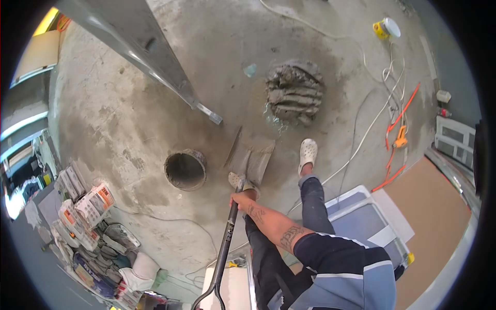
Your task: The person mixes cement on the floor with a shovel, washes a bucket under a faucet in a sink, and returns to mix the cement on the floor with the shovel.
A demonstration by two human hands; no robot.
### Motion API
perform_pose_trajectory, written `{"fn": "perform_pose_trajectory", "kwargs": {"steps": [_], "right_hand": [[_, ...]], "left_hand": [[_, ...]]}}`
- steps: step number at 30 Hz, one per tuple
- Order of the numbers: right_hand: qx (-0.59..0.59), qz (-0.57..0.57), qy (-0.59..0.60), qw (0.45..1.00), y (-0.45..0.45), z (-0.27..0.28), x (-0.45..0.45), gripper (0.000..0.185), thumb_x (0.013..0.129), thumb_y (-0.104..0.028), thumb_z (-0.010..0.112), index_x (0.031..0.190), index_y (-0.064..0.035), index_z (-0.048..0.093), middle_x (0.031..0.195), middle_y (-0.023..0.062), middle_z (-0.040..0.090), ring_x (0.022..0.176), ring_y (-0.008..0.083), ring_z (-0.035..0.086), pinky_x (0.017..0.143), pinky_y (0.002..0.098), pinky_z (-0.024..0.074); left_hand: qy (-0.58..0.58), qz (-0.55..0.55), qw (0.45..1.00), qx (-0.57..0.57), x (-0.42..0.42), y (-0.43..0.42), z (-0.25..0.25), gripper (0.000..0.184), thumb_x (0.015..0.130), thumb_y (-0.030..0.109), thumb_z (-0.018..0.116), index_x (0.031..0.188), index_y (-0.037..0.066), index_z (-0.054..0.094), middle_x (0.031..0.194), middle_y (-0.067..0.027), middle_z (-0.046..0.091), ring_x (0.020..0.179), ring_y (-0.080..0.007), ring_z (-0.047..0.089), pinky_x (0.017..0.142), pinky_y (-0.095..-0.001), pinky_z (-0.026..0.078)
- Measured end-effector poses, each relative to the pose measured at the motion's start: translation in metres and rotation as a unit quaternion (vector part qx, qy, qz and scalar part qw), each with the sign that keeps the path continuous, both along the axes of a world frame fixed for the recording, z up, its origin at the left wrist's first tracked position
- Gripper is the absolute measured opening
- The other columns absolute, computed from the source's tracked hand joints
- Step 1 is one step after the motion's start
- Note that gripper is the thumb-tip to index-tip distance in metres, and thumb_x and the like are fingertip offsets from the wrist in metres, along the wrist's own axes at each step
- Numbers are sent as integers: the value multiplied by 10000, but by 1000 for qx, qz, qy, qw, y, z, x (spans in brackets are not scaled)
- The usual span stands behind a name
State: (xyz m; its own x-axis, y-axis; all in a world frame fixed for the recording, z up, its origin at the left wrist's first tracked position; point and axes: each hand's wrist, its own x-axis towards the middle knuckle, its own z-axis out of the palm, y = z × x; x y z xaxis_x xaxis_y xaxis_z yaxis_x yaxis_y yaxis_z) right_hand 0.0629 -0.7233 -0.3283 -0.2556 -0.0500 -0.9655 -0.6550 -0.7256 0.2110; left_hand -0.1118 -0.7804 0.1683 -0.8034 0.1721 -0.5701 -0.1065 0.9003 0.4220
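My right hand [239, 199] is wrapped round the dark shaft of a shovel [225, 240], partway down its length. The shovel's grey, mud-smeared blade [256, 160] is down at the floor, beside my left shoe [236, 180]. The looped handle end reaches the bottom edge of the view. My left hand is out of sight. Ahead of the blade, to the right, lies a ridged heap of wet grey material [295, 95]. Left of the blade is a round, open, mud-coated container [186, 169], dark inside.
A long metal beam [147, 49] slants in from the upper left. Cables [369, 132] and an orange cord [405, 109] lie on the right. Bags [95, 204] are piled at lower left. A white-framed panel [356, 206] and brown board [429, 206] lie at right.
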Motion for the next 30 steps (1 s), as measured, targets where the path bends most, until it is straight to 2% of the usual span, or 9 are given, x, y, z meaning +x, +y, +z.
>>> {"fn": "perform_pose_trajectory", "kwargs": {"steps": [5,6,8,9,11,18,25,27,30], "right_hand": [[-2,34,-102,994,41,-50,-24,127,606,-73,603,500,-3,607,694,127,620,557,257,580,477,390,455],[43,57,-125,990,58,-55,-5,107,584,-73,608,502,-4,616,645,144,607,527,279,574,450,396,445],[23,-64,-216,974,112,-64,51,141,652,-22,556,514,-4,575,617,164,585,529,276,579,431,418,441],[56,-181,-120,974,131,-102,82,27,752,18,531,771,37,533,610,160,543,472,281,542,425,426,464],[52,-288,-90,952,179,-119,144,72,796,14,510,863,33,492,632,137,518,483,258,533,449,445,481],[38,-315,-34,948,233,-96,188,63,835,-4,471,895,12,460,642,110,494,511,210,525,512,456,504],[230,-323,-9,918,185,-42,220,186,859,-141,480,712,-27,481,616,121,509,539,256,534,549,375,493],[269,-333,16,903,170,-34,231,191,865,-164,483,722,-37,480,599,118,503,538,261,534,545,363,484],[240,-385,95,886,150,-13,253,156,858,-140,511,727,-61,479,581,57,488,516,187,514,526,344,474]], "left_hand": [[-123,-8,992,40,-84,38,-62,147,869,191,538,799,62,548,524,-16,433,424,-131,415,463,-266,461],[-95,-67,993,25,-98,52,-99,173,786,236,581,696,172,447,524,47,333,428,-122,329,471,-308,347],[-108,-80,990,35,-82,101,-152,207,796,245,537,673,156,397,505,39,284,397,-113,266,402,-271,295],[-131,-131,981,53,-72,124,-177,198,795,269,561,704,150,433,518,45,305,415,-105,303,417,-261,310],[-181,-208,954,115,-43,195,-209,146,827,227,542,743,132,470,496,41,311,393,-110,341,382,-273,352],[-160,-266,934,176,51,287,-139,99,799,129,529,734,63,495,500,11,379,360,-104,344,375,-260,335],[-100,-464,842,255,130,182,-62,144,801,103,523,744,-11,456,490,-43,435,315,-119,385,330,-269,332],[-88,-499,831,232,147,139,-43,80,781,72,541,734,56,478,518,-6,425,389,-109,445,404,-253,367],[19,-550,825,127,158,71,-15,179,794,189,644,790,22,578,588,-88,560,460,-171,511,448,-257,436]]}}
